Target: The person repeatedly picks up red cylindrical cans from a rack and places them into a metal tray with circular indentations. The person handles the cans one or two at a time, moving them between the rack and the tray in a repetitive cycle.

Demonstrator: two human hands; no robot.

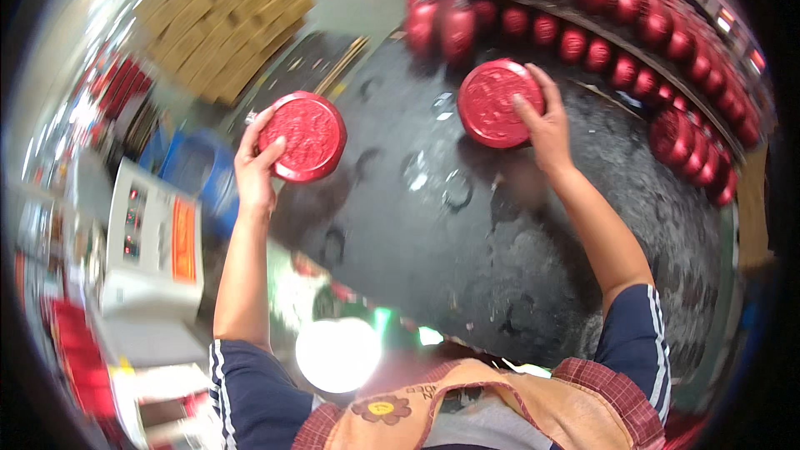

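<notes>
My left hand [255,165] is closed on a shiny red round container [308,137] with a raised pattern on its flat face. Its thumb rests on the face and the fingers go round the left side. A matching red round container [493,107] is in my right hand [547,127], gripped from the right with the thumb over its face. The two containers are apart, both over the far half of a dark table [392,242]. Their undersides are hidden, so whether they touch the table I cannot tell.
Rows of similar red containers [597,54] stand along the table's far right side. At the left are a pale machine with a lit display [150,233] and a blue bin [198,168]. Stacked cardboard boxes [221,21] lie beyond. Wet ring marks [457,190] dot the tabletop.
</notes>
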